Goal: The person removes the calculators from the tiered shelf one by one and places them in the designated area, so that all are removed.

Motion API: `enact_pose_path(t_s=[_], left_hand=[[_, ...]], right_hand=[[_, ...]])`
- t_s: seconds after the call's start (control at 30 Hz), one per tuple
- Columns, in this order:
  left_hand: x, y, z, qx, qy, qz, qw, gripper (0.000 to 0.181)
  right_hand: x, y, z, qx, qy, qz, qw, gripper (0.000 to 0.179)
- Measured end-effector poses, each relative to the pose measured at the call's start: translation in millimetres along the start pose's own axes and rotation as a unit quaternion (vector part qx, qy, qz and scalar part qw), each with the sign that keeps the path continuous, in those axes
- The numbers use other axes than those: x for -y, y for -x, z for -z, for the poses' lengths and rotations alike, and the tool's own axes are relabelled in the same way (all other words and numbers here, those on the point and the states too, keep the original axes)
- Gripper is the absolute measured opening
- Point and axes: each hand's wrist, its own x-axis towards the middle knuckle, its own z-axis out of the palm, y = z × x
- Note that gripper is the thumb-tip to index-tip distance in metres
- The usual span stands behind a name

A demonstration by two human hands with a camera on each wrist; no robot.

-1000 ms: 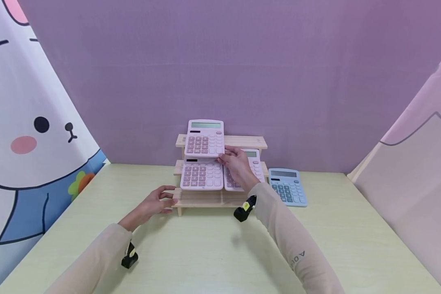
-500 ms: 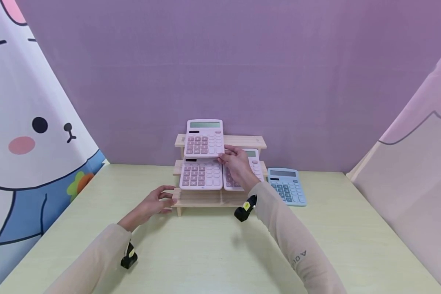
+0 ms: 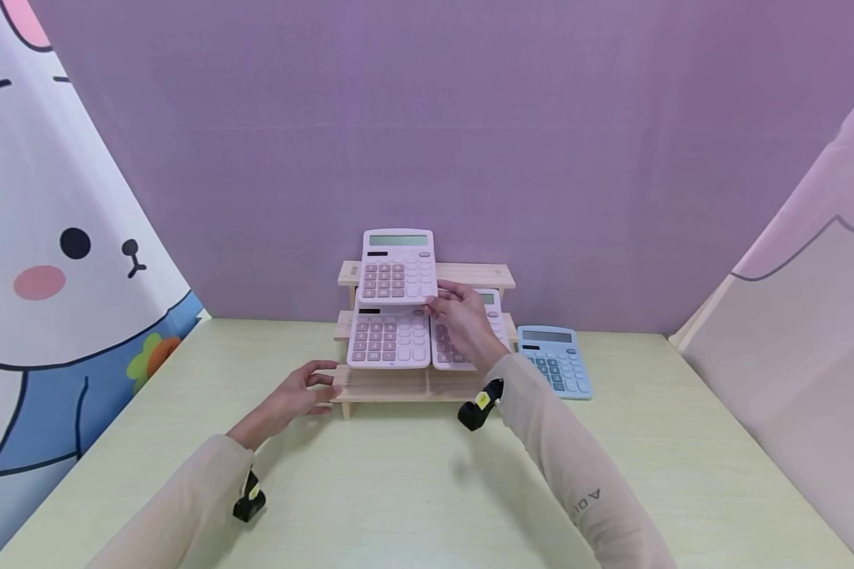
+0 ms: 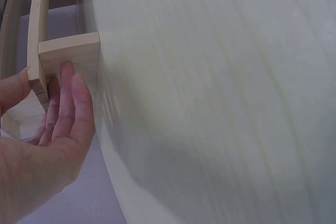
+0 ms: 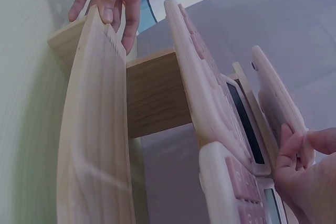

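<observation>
- Just beyond my left hand [image 3: 292, 401], the rack [image 3: 387, 386] could skid on the table [image 3: 370, 490] and jolt everything leaning on it, if I slackened there or tugged. That arm reaches forward and inward; the thumb lies over the lowest shelf's end and the fingers curl beneath, by the leg, so I grip the board.
- Between my hands, below the top calculator, the lower left calculator [image 3: 390, 340] leans tilted on the rack. A low swing of what I hold could knock it and send it sliding forward.
- Just up and left of my right hand [image 3: 466, 324], the top calculator [image 3: 397, 266] sits tilted at the top shelf, overlapping the one below in my sight. I pinch only its lower right corner, thumb against fingers, so it could twist or tip from that off-centre hold. I cannot tell whether the shelf takes its weight.
- Partly hidden behind my right hand, the lower right calculator [image 3: 496, 316] could be nudged by my knuckles; that forearm slants in from my right, wrist held near it.
- Right of that hand, the blue calculator [image 3: 555, 359] lies on the table, near my sleeve, which could brush it if my arm drifted outward.
</observation>
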Motion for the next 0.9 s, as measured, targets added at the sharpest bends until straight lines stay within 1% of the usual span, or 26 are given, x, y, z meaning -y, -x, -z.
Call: enact_pose_path(t_s=[0.17,0.43,0.6,0.9], left_hand=[[0.2,0.1,-0.4,0.000,-0.001,-0.002,1.0000,0.058],[0.1,0.4,-0.1,0.001,0.001,-0.005,1.0000,0.058],[0.0,0.2,-0.1,0.000,0.002,-0.005,1.0000,0.057],[2.1,-2.2,0.3,0.002,0.001,-0.006,1.0000,0.057]], right_hand=[[1.9,3.9,5.7,0.003,0.019,0.003,0.9998,0.044],[5.1,4.7,15.1,-0.004,0.012,0.014,0.9998,0.046],[7.1,5.9,24.9,-0.007,0.026,0.012,0.9996,0.046],[10.7,9.8,40.0,-0.009,-0.014,0.006,0.9998,0.047]])
